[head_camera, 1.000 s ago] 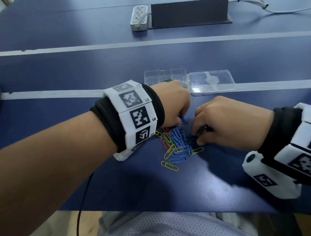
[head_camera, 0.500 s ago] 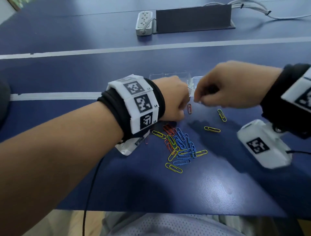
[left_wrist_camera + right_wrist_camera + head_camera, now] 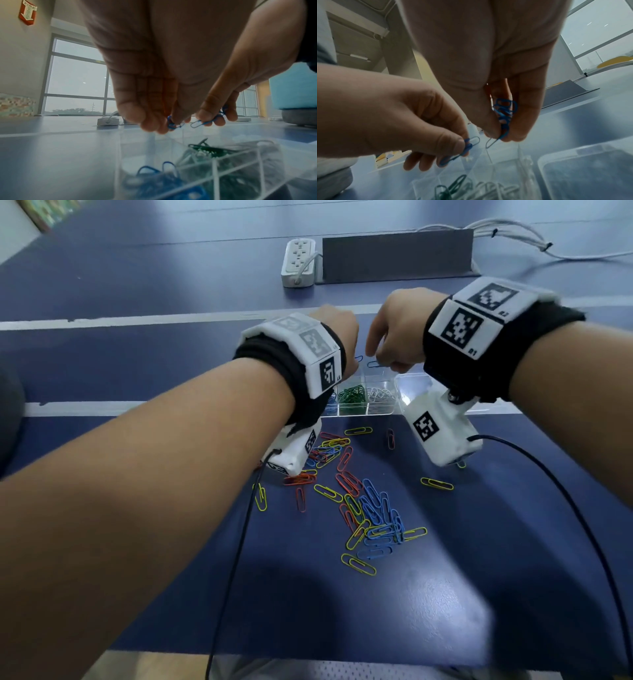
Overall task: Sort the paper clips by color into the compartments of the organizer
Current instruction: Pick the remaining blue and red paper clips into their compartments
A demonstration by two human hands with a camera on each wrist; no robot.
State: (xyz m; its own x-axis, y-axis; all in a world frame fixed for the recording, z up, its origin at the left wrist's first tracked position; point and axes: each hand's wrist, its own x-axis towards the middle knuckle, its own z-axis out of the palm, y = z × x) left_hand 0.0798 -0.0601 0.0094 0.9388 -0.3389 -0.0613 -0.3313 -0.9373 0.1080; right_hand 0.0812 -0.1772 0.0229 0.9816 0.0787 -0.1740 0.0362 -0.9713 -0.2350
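Both hands hover close together over the clear organizer (image 3: 363, 413). My left hand (image 3: 352, 350) pinches one blue paper clip (image 3: 173, 123) between thumb and fingers. My right hand (image 3: 380, 357) pinches a small tangled bunch of blue paper clips (image 3: 504, 112), and one clip sticks out below its fingertips. The organizer's near row holds blue clips (image 3: 154, 175) on the left, green clips (image 3: 351, 397) in the middle and silver clips (image 3: 382, 395) on the right. A loose pile of blue, yellow, red and orange clips (image 3: 370, 518) lies on the table nearer to me.
The organizer's open clear lid (image 3: 411, 381) lies to its right under my right wrist. A white power strip (image 3: 298, 261) and a dark panel (image 3: 397, 258) stand at the back with cables (image 3: 513, 237). Camera cords (image 3: 565, 491) hang from both wrists over the blue table.
Both hands have left the pile and risen over the organizer, the right first, then the left. Each now carries blue clips. A few clips lie scattered away from the pile.
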